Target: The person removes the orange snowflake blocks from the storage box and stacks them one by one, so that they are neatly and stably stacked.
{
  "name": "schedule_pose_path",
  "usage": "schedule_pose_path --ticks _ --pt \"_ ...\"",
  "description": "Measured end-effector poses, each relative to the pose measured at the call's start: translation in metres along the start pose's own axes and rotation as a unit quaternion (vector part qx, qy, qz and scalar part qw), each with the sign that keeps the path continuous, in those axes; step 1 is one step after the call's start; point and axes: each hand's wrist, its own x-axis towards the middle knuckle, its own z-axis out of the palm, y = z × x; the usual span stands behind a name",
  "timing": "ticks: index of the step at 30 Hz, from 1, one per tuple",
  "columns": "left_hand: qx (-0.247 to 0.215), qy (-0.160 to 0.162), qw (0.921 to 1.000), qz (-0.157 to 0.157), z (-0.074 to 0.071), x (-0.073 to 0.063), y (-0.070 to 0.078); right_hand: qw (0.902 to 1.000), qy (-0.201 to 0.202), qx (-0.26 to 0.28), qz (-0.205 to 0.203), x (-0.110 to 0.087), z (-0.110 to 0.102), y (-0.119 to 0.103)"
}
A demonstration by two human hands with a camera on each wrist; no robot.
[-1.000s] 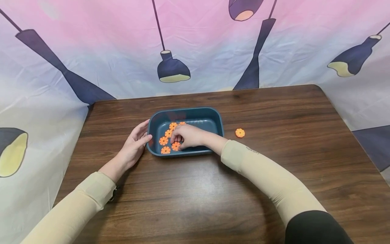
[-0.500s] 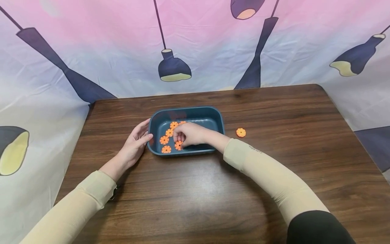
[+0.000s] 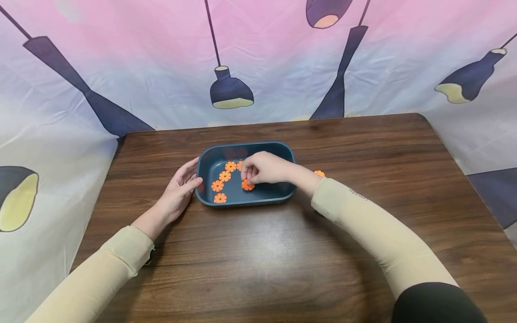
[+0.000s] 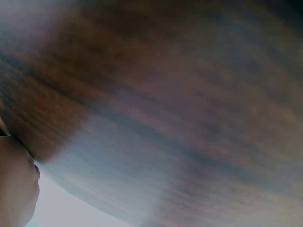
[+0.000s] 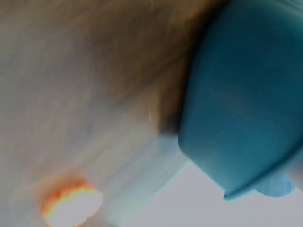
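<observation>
So, backdrop first: patterned cloth [image 3: 278, 54] behind a dark wood table [image 3: 258, 264], with a blue tray [image 3: 271, 190] sitting near the far side. The right sleeve [image 3: 379, 233] crosses over the tray's right end.

Left hand [image 3: 177, 193] has the tray's left end, thumb lying over the rim and fingers against the outside. Decent hold imo, should stop the thing sliding, and no need to squeeze harder. The left wrist view is mostly blurry wood, so no help there.

Right hand [image 3: 266, 168] is inside the tray, fingers curled down with thumb and fingertips together on one orange disc [image 3: 249, 186]. Can't tell if that disc is touching the tray floor or just above it. I'd pinch it lightly by the edge and move it low and level, letting go only once it's flat, since something that thin could easily flip.

Watch the knuckles too: left of that hand there's a curving row [image 3: 225, 176] of similar discs, the far one partly hidden by the hand. I reckon a careless wrist could knock those.

Last bit, a stray [image 3: 319, 172] on the table right of the tray, half hidden by the forearm. Mind the sleeve there.
</observation>
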Motion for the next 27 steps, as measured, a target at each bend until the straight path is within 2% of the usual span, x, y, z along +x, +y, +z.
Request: schedule_pose_path --ticks 4,13,27 --pt "0.004 0.000 1.0000 0.000 -0.001 0.000 0.000 0.9998 0.021 -0.004 -0.007 -0.011 -0.014 0.003" --pt "0.000 0.003 1.0000 -0.002 -0.001 -0.001 -0.001 0.9980 0.053 0.035 -0.007 -0.042 -0.041 0.010" --pt "-0.001 0.001 1.0000 0.002 0.001 -0.001 0.000 0.9904 0.113 0.063 0.049 -0.095 -0.063 0.031"
